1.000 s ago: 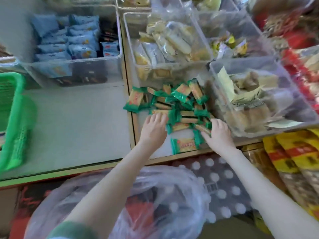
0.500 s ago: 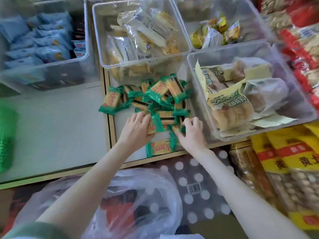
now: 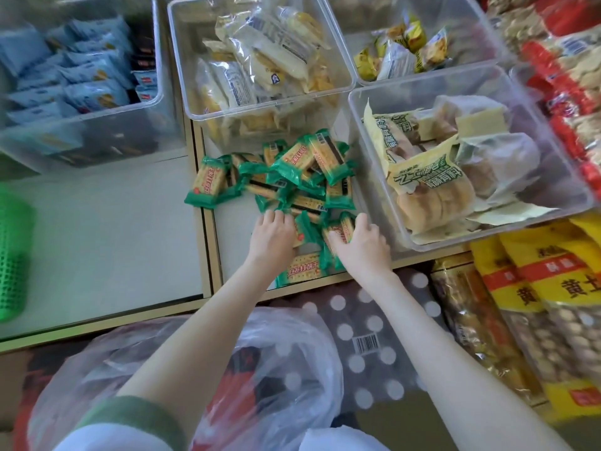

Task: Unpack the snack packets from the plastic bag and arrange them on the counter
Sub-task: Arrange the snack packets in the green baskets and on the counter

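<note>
Green-edged foil biscuit packets heaped on pale worktop; right hand fingers grip one, left hand spread flat; pile may slide off the edge.

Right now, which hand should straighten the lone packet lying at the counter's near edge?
Probably the left hand. It lies flat on the pile, apparently not gripping anything, and the lone packet sits just below its wrist. The right hand is curled around another packet.
</note>
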